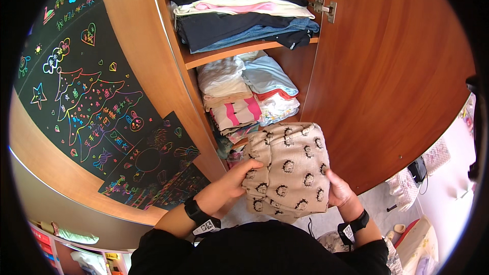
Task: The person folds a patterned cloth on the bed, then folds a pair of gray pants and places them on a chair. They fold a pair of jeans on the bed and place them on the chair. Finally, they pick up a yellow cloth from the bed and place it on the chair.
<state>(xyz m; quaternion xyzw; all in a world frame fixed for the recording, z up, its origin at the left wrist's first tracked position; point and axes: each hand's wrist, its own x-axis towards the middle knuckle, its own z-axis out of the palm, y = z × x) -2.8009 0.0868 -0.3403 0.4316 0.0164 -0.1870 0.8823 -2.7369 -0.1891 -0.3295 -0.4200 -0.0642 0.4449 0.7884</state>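
Observation:
A folded beige garment point(290, 160) with a repeated dark print is held up before my body; its exact kind cannot be told while folded. My left hand point(238, 177) grips its left edge, thumb on top and the other fingers hidden beneath. On the opposite edge, my right hand point(339, 188) is closed with the thumb over the side. Just beyond the garment, stacks of folded clothes point(229, 84) fill a lower wardrobe shelf, among them a light blue piece point(267, 74) and a beige one with pink patches point(235, 113).
An upper shelf point(204, 60) carries a pile of folded jeans and dark clothes point(229, 28). The brown wardrobe door point(382, 71) stands swung out on the right, its hinge point(326, 9) showing. Black boards with colourful drawings point(91, 97) cover the panel at left. Slippers point(399, 228) lie lower right.

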